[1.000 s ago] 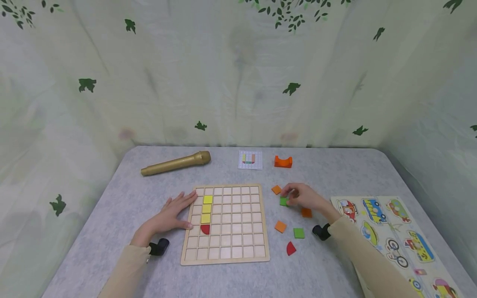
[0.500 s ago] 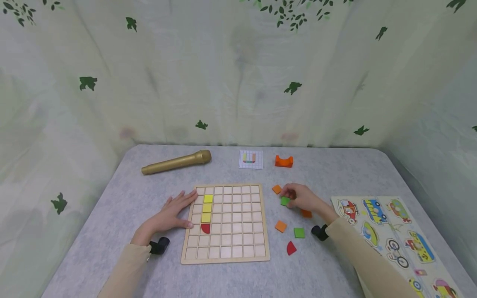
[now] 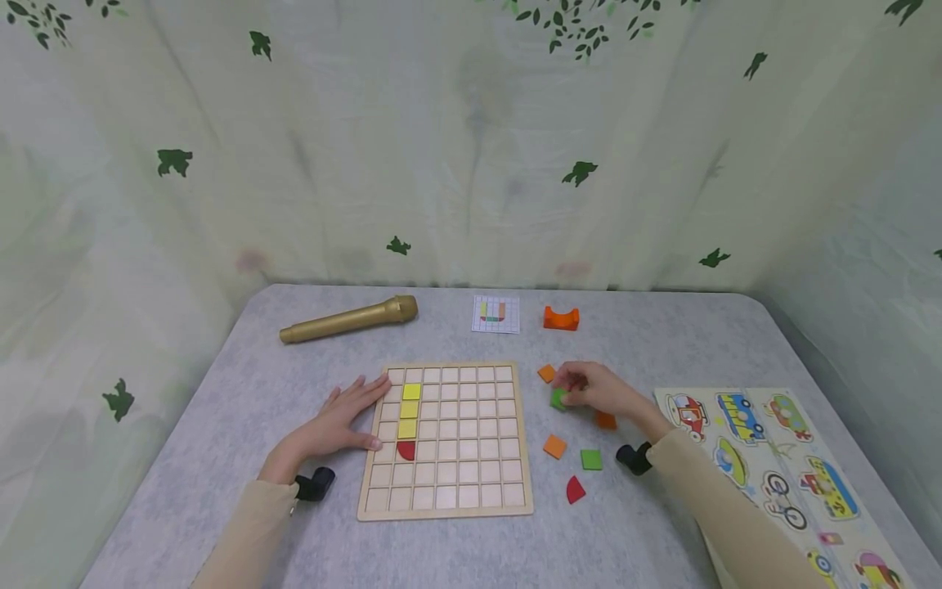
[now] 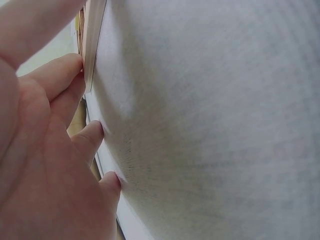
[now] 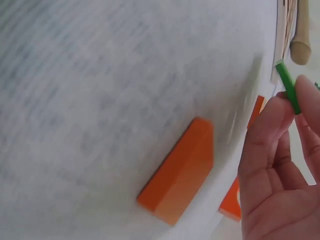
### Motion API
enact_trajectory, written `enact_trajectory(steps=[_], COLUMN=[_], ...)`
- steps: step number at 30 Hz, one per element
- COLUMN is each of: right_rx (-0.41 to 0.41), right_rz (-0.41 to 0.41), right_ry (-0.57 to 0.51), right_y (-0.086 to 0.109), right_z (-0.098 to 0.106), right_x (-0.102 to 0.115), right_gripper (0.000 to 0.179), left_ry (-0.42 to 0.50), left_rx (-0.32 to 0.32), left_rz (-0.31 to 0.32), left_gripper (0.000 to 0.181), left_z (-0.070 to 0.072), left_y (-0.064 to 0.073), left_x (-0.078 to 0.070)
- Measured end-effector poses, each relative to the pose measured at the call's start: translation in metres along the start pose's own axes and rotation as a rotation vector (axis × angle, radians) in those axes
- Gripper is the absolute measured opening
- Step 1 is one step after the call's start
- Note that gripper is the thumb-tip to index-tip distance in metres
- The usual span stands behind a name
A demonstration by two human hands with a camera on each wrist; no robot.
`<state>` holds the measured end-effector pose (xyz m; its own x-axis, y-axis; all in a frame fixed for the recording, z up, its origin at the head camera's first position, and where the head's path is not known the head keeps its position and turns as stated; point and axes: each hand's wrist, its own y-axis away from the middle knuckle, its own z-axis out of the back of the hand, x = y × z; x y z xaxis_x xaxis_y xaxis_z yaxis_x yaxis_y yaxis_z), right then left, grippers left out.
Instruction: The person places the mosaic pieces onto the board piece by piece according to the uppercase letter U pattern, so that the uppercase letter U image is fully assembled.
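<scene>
A wooden grid board (image 3: 446,476) lies on the table, with yellow square tiles (image 3: 408,411) in one column and a red quarter-circle tile (image 3: 406,450) below them. My left hand (image 3: 340,427), fingers spread, rests at the board's left edge; the left wrist view shows its fingertips (image 4: 92,131) on the table and board rim. To the right of the board, my right hand (image 3: 598,388) pinches a green square tile (image 5: 287,86) between thumb and fingers, raised off the table in the right wrist view. An orange tile (image 5: 181,172) lies under that hand.
Loose orange tiles (image 3: 554,447), another green tile (image 3: 591,460) and a red quarter-circle (image 3: 575,490) lie right of the board. Behind are a gold microphone (image 3: 349,320), a pattern card (image 3: 495,314) and an orange curved block (image 3: 561,319). A vehicle picture board (image 3: 765,458) lies at right.
My right hand has lifted the green tile from the table and turned it slightly, staying nearly in place. The left hand keeps its position on the board's edge.
</scene>
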<state>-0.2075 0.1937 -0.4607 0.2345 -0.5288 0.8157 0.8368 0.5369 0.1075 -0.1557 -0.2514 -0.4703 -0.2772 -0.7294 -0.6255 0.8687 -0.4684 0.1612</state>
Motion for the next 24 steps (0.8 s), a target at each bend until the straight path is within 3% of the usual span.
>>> enact_trajectory(steps=[11,19,24], right_rx=[0.092,0.250,0.285], right_rz=[0.074,0.114,0.141], right_ry=[-0.145,-0.265,-0.257], right_y=[-0.009,-0.023,-0.033], right_z=[-0.013,-0.040,-0.061], right_x=[0.020,0.043,0.059], right_gripper=[0.017,0.015,0.013], left_ry=[-0.011,-0.011,-0.006], left_rx=[-0.002,-0.002,-0.004], left_rz=[-0.016,-0.012,-0.015], left_gripper=[0.099,0.099,0.098], left_z=[0.000,0.000,0.000], left_y=[-0.001,-0.001,0.000], left_x=[0.001,-0.001,-0.001])
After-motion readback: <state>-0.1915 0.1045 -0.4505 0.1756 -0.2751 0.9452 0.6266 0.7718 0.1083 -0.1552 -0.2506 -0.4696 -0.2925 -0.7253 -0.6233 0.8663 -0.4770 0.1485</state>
